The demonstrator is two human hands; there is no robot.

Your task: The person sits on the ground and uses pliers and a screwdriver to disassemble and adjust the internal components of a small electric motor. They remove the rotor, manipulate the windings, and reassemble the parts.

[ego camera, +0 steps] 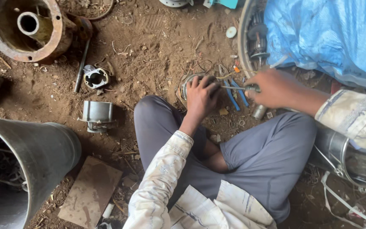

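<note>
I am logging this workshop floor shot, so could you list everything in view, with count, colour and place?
Rusty round flanged housing: one, brown, top left.
Thin metal rod: one, dark, beside the housing.
Small grey metal casing: one, left of the knee.
Large dark metal cone: one, bottom left.
Flat cardboard piece: one, brown, bottom.
Blue plastic sheet: one, top right.
Round wound motor part: one, grey, under the left hand.
Screwdriver: one, in the right hand.
Left hand: on the motor part.
Right hand: gripping the screwdriver.

The person wears a pale, stained long-sleeved shirt and grey trousers, with bare hands.
</note>
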